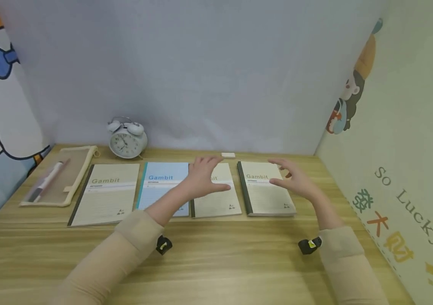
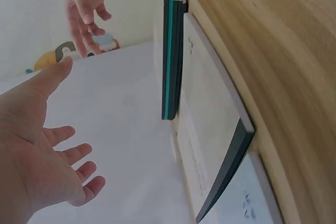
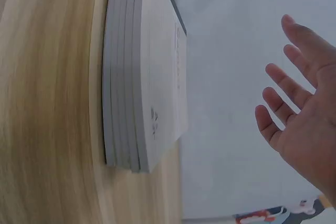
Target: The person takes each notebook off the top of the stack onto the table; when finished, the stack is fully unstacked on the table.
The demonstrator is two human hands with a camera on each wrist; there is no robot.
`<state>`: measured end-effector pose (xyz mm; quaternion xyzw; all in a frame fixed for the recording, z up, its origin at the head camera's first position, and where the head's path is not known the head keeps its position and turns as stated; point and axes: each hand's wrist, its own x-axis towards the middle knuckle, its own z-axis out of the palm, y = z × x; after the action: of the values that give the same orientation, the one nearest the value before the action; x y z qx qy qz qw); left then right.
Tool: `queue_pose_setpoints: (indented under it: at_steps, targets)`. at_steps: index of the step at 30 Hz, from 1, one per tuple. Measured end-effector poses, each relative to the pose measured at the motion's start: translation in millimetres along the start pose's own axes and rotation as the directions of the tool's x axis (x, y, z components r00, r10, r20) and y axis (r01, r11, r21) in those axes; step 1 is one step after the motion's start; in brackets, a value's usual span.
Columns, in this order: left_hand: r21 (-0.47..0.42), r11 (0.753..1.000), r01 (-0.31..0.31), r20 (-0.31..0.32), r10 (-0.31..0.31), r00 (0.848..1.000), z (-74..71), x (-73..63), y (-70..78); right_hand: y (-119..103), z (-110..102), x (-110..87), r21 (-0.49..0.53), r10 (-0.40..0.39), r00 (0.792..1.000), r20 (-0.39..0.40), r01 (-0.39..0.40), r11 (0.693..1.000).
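Note:
My left hand (image 1: 205, 180) hovers above a cream notebook (image 1: 216, 203), thumb spread from the fingers and holding nothing. My right hand (image 1: 294, 180) is raised at the right edge of a stack of notebooks (image 1: 267, 195), also holding nothing. In the right wrist view the stack (image 3: 126, 77) shows several layers, with a gap between it and the right hand (image 3: 304, 98). The left wrist view shows dark spines and one teal spine (image 2: 168, 61) in the stack. Left of the cream notebook lie a blue notebook (image 1: 163, 178) and another cream notebook (image 1: 106, 195).
A mesh pouch (image 1: 73, 180) with a pen-like item (image 1: 48, 176) lies at the far left. Behind the notebooks stand a white alarm clock (image 1: 126, 142) and a small white block (image 1: 228, 155). Walls border the wooden table (image 1: 231, 262) at the back and both sides.

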<state>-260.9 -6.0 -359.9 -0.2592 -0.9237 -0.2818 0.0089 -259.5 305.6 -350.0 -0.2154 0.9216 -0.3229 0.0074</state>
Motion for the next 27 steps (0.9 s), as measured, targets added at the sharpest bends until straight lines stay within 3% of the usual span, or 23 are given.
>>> queue_pose_setpoints:
  at_steps: [8,16,20,27]
  targets:
    - [-0.168,0.985,0.03,0.061,-0.02,0.998,49.2,28.9,10.7,43,-3,-8.7,0.09,0.103,0.994,0.019,-0.104,0.99]
    - [-0.248,0.962,0.112,0.098,-0.09,0.991,81.1,49.2,18.3,66,6,-7.7,0.121,0.159,0.982,0.104,-0.171,0.978]
    - [-0.255,0.955,0.151,0.131,-0.121,0.984,90.6,54.7,19.8,72,9,-5.9,0.08,0.194,0.969,0.15,-0.207,0.975]
    - [-0.171,0.973,0.158,0.168,-0.129,0.977,99.7,57.5,21.3,80,14,-5.4,0.05,0.22,0.958,0.184,-0.233,0.971]
